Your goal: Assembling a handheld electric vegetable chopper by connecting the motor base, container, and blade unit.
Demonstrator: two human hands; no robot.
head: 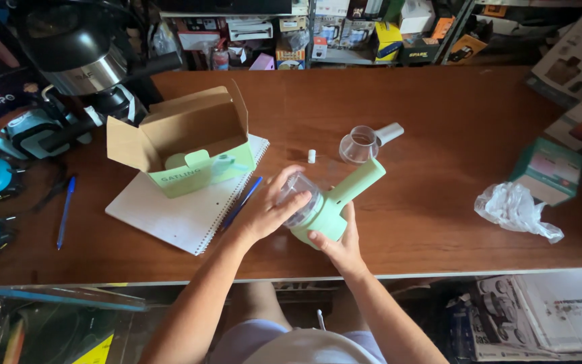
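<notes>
Right now, everything is placed from the green chopper.

Chopper (pixel 337 202): lies on its side on the table (pixel 439 114), near the front edge, handle pointing away from me and to the right.

Left hand (pixel 271 209): my fingers are cupped round the clear cup (pixel 299 195) at the chopper's left end, closed on it.

Right hand (pixel 338 246): wrapped under the chopper's body from the near side, thumb up against its flank, holding it firmly.

Second cup (pixel 358 145): stands just beyond the chopper's handle, with a white piece (pixel 391 133) touching its right side.

White cap (pixel 311 156): small, just beyond the chopper, left of the second cup.

Open box (pixel 186 145): left of the chopper, sitting on a notebook (pixel 176 216), with a blue pen (pixel 240 202) between notebook and chopper.

Plastic wrap (pixel 516 210): well to the right of the chopper.

Doing it well, as I judge it: my right hand should keep the body still against the table while my left works the cup squarely on its axis, not at a tilt. I would grip the cup by its wall rather than its rim, and keep the pressure light, since clear plastic may crack.
</notes>
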